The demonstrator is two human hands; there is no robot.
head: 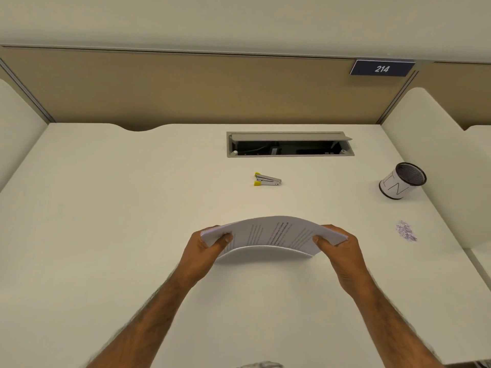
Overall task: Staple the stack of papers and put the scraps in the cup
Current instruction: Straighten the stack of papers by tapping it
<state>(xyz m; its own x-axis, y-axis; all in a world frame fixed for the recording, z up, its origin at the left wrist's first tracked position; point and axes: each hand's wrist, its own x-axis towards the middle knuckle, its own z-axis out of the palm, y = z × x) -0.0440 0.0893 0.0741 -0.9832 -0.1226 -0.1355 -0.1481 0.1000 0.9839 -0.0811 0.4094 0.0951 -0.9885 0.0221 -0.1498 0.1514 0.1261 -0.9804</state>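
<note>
A stack of printed papers (273, 233) is held above the white desk, bowed upward in the middle. My left hand (204, 251) grips its left end, thumb on top. My right hand (338, 251) grips its right end the same way. Beyond the papers a small silver stapler (267, 179) with yellow ends lies on the desk, untouched. A dark mesh cup (402, 181) wrapped in white paper stands at the far right. A little pile of paper scraps (406, 231) lies on the desk in front of the cup, to the right of my right hand.
A cable tray (289, 146) with its lid open is sunk into the desk (106, 208) behind the stapler. Tan partition walls and white side panels enclose the desk on three sides. A sign reading 214 (382, 68) hangs at the top right.
</note>
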